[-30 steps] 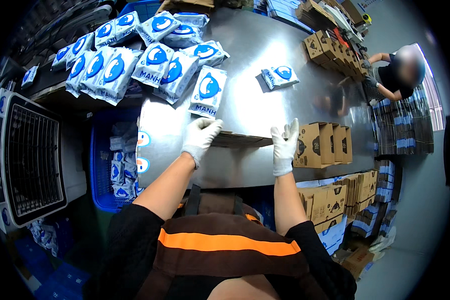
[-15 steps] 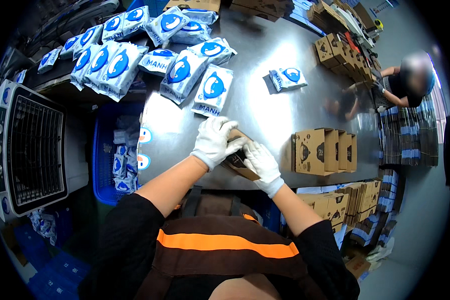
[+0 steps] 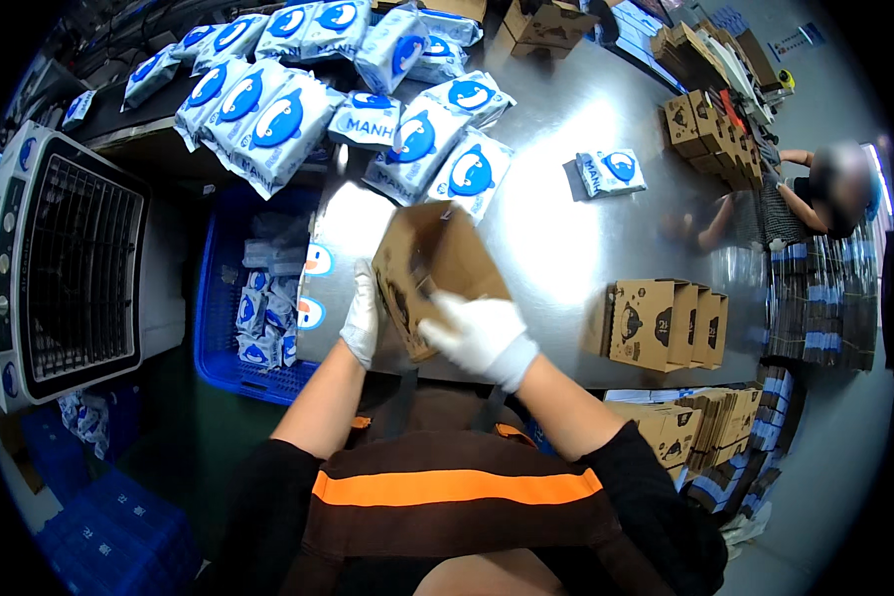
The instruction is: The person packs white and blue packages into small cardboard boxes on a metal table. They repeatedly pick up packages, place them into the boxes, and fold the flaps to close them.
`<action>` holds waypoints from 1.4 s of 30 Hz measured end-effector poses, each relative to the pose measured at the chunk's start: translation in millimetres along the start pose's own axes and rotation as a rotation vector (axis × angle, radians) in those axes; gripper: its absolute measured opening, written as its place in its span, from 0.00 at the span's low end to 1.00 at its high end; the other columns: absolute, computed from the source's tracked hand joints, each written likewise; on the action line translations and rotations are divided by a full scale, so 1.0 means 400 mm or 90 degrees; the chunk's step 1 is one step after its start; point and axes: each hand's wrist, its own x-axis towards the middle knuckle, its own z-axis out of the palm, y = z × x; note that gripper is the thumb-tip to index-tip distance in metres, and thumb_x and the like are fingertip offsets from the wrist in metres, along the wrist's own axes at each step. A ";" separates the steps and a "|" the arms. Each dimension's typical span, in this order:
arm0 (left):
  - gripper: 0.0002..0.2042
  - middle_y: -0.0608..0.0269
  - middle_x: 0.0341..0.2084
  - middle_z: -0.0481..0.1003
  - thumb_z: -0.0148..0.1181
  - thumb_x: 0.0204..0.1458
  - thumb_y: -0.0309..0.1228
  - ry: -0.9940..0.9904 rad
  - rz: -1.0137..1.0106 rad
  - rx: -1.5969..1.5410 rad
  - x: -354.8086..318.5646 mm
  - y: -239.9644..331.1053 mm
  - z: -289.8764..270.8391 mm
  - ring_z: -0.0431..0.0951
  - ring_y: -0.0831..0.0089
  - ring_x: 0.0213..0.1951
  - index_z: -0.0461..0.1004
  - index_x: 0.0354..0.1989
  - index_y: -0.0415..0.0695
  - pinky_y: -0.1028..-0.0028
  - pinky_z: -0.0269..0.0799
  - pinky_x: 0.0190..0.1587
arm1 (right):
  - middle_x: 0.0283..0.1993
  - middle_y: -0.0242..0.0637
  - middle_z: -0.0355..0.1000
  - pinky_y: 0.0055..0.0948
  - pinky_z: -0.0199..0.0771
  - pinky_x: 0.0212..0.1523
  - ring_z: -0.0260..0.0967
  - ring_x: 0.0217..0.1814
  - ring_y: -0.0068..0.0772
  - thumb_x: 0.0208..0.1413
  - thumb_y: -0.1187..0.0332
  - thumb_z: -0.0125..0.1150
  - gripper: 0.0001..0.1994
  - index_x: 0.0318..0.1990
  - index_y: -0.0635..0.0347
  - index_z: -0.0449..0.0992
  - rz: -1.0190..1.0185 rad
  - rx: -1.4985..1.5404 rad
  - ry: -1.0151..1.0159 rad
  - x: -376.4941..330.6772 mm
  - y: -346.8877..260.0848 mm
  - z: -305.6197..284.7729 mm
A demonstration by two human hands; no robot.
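An open-topped brown cardboard box point(image 3: 404, 253) with dark print stands tilted at the table's near edge, its inside showing. My left hand point(image 3: 363, 316), in a white glove, presses along the box's left wall with its fingers nearly straight. At the near right side of the box, my right hand point(image 3: 479, 340), also gloved and slightly blurred, has its fingers curled at the wall. Both hands hold the box between them. Just beyond it lies a white and blue soft packet point(image 3: 472, 174), one of several heaped at the far left.
One packet point(image 3: 611, 172) lies apart on the metal table point(image 3: 551, 258). Several cardboard boxes point(image 3: 646, 323) stand in a row at right, above flat cartons point(image 3: 710, 427). A blue basket point(image 3: 209, 328) of packets and a white cooler point(image 3: 79, 268) are at left. Another person point(image 3: 815, 194) works at far right.
The box has gone from folded and low under my hands to opened out and raised. My left hand has shifted to its left wall, my right to its near right side. The view has shifted too.
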 end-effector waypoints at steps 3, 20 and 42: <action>0.34 0.57 0.67 0.67 0.42 0.68 0.57 0.096 0.109 0.170 0.000 0.160 0.093 0.68 0.65 0.67 0.59 0.73 0.43 0.68 0.62 0.69 | 0.35 0.54 0.80 0.49 0.81 0.38 0.80 0.36 0.57 0.66 0.52 0.54 0.27 0.67 0.55 0.66 -0.066 -0.066 -0.145 0.061 -0.070 0.111; 0.15 0.54 0.46 0.84 0.59 0.66 0.36 0.178 0.176 0.510 0.043 0.233 0.103 0.83 0.69 0.49 0.81 0.54 0.41 0.72 0.74 0.55 | 0.84 0.43 0.34 0.68 0.39 0.77 0.23 0.86 0.52 0.44 0.43 0.73 0.55 0.79 0.39 0.48 0.395 -0.025 0.171 0.364 0.347 0.114; 0.17 0.59 0.54 0.79 0.55 0.67 0.28 -0.099 -0.014 0.158 0.037 -0.102 0.523 0.77 0.75 0.53 0.75 0.61 0.35 0.77 0.71 0.60 | 0.75 0.54 0.59 0.33 0.54 0.76 0.57 0.78 0.45 0.54 0.66 0.69 0.44 0.77 0.64 0.53 0.135 0.562 0.239 -0.313 0.386 0.140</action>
